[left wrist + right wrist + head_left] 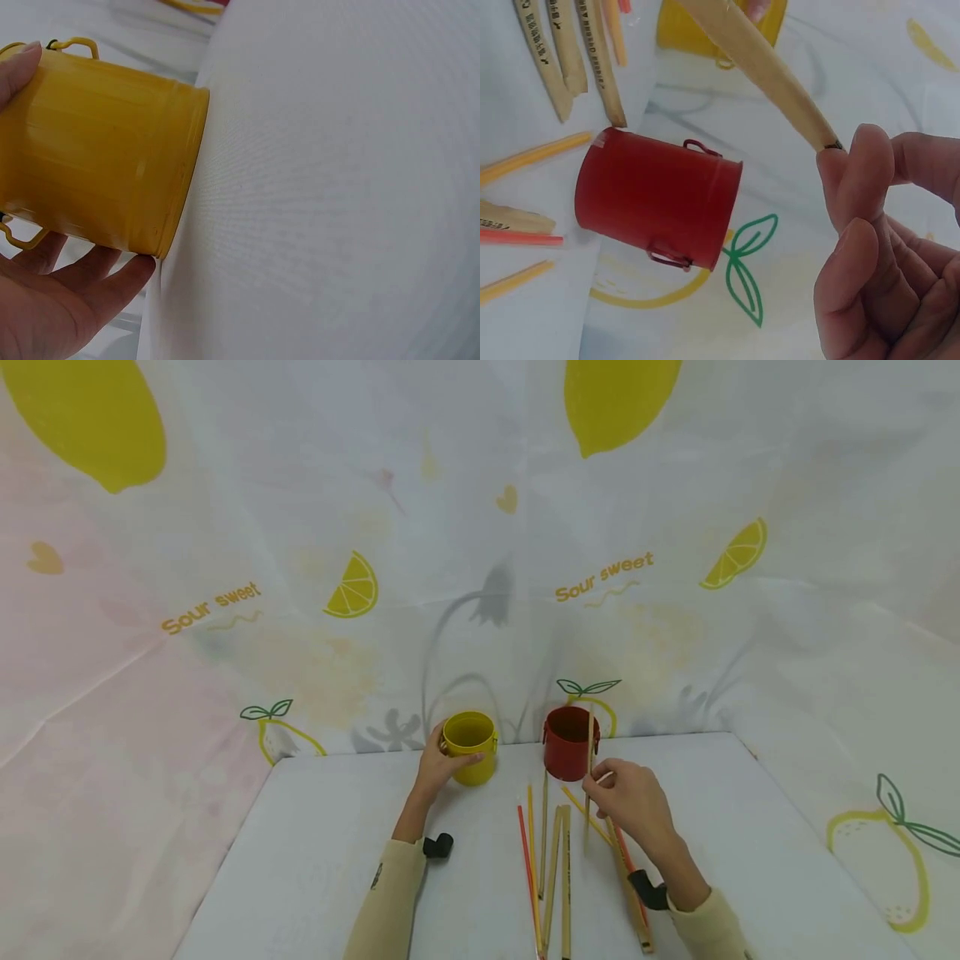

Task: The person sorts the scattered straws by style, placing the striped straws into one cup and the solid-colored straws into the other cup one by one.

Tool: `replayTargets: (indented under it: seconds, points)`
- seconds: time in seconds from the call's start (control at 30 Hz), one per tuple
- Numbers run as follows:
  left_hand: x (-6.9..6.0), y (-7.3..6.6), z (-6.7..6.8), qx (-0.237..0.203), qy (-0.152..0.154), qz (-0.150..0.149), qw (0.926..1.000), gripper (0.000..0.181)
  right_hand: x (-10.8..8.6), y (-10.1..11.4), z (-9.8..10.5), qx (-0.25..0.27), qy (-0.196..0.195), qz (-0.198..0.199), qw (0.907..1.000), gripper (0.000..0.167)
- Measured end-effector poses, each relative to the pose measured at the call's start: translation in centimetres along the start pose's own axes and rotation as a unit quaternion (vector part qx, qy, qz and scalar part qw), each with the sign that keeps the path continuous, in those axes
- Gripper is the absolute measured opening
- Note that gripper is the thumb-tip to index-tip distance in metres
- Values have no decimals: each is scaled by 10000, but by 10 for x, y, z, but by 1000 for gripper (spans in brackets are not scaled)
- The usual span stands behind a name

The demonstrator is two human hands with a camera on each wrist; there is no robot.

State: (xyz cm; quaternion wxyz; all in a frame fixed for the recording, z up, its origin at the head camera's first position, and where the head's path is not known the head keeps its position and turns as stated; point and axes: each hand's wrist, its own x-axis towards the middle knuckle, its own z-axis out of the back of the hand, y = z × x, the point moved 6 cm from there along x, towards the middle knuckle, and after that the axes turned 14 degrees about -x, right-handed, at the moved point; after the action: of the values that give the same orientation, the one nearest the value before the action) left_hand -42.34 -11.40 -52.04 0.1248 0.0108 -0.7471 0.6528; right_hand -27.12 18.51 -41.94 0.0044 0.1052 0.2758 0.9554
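My left hand point(435, 772) grips the side of an upright yellow cup point(474, 763), thumb on the near side. In the left wrist view the fingers of that hand point(71, 300) curve round the yellow cup point(97, 150), whose base touches the white table. Between thumb and fingertips, my right hand point(633, 797) pinches a thin paper-wrapped stick point(589, 747), held upright just in front of the red cup point(562, 756). The right wrist view has the wrapped stick point(772, 75) in the pinch of my right hand point(889, 255), apart from the red cup point(656, 195).
Several wrapped sticks point(566, 885) lie lengthwise on the white table point(300, 860), with red straws point(525, 843) and yellow straws point(532, 827) among them. A lemon-printed cloth point(450, 527) hangs behind both cups. Black wrist mounts are on both arms.
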Motion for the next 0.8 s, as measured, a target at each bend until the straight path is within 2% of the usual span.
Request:
replayTargets:
  seconds: [0.03,0.23,0.4,0.6,0.8]
  points:
    - [2,6,2,-35,-34,-21,10000,89,1,1,0,23,-30,2,10000,16]
    - [2,8,3,-52,-78,-134,9999,88,7,8,5,217,-313,178,9991,13]
    - [2,8,4,35,-110,-88,9999,88,13,13,8,376,-619,310,9969,14]
    - [2,8,3,76,-142,-129,9998,88,23,19,10,543,-1223,661,9888,10]
    - [3,8,3,48,-143,-181,9997,89,33,25,13,627,-1571,821,9822,9]
